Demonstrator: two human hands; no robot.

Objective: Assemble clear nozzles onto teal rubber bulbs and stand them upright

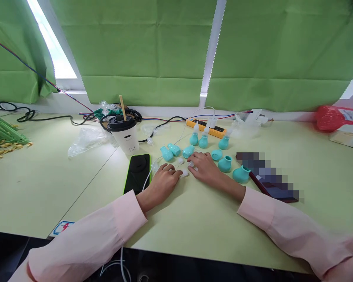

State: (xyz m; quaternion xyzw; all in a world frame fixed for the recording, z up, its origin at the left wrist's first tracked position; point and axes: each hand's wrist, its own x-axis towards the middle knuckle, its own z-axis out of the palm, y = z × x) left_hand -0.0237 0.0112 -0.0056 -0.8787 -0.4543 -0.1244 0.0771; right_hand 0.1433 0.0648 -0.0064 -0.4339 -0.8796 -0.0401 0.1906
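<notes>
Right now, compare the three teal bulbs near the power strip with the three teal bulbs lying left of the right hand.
The bulbs by the power strip stand upright; the bulbs left of the right hand lie on their sides. The standing bulbs carry pale tips on top; the lying bulbs show none. The standing ones sit farther from the right hand. Both sets share the teal colour and rest on the table.

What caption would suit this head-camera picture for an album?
Left hand and right hand meet over a small white piece among teal bulbs on a pale green table.
</notes>
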